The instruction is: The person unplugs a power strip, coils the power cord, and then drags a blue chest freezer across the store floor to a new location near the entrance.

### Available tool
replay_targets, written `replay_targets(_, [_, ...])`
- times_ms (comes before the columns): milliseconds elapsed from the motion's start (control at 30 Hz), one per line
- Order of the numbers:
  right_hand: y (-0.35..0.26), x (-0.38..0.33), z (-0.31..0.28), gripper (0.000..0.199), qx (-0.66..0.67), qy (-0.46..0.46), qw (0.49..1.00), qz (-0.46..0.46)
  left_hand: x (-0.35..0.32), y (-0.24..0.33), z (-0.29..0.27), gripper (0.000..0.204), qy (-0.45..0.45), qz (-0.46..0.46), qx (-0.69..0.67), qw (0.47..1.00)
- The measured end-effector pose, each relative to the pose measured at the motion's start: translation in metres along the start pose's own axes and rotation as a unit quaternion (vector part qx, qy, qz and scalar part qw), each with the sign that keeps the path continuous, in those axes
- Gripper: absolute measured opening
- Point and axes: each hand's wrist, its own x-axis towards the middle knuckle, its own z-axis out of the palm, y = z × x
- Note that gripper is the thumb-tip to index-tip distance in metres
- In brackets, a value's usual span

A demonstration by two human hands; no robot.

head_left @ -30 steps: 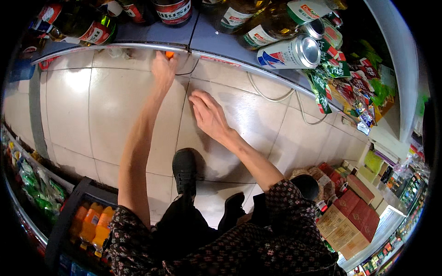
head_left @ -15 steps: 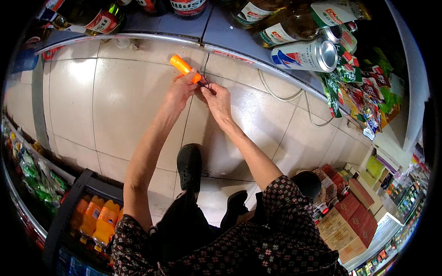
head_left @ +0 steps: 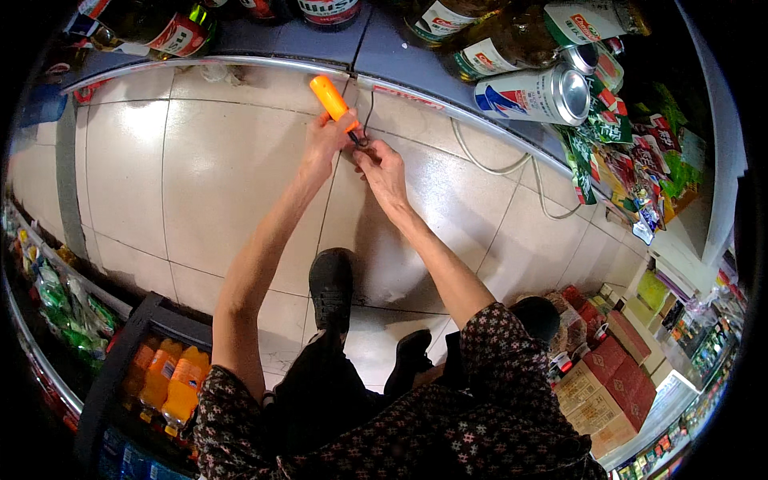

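Note:
My left hand [head_left: 326,141] is closed around the lower part of a bright orange cylindrical handle [head_left: 330,98] with a dark, narrow end [head_left: 354,138]. The handle tilts up and left, its rounded top near the shelf edge. At the dark end, a thin black cord or loop [head_left: 369,120] shows, running up toward the shelf edge. My right hand [head_left: 386,174] pinches beside that end, thumb and fingers together at the small dark loop. What exactly lies between those fingertips is too small to make out. Both hands are held over the tiled floor.
Ahead, a dark shelf [head_left: 292,50] with a metal edge bears bottles [head_left: 492,58] and a silver-white can [head_left: 538,96]. Snack packets [head_left: 664,160] hang at right. A pale cable [head_left: 488,170] lies on the floor. Cartons [head_left: 604,392] stand lower right, orange drink bottles [head_left: 186,380] lower left.
Both hands have shifted slightly to the right with the orange handle, its top moving up and right. More of the black cord now shows above the fingers.

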Motion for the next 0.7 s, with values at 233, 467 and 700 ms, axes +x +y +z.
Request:
replay_targets(233, [0.026,-0.033,-0.061,0.021,-0.048,-0.030,0.998,0.028,0.037,0.023,0.002,0.026,0.100,0.142,0.311,0.934])
replay_targets(467, [0.044,-0.045,-0.110,0.022,-0.088,-0.038,0.994,0.054,0.018,-0.007,0.003,0.028,0.004,0.014,-0.027,1.000])
replay_targets(700, [0.054,-0.052,-0.114,0.021,-0.064,-0.041,0.993,0.090,-0.023,-0.035,-0.009,0.018,-0.063,0.088,-0.121,0.987])
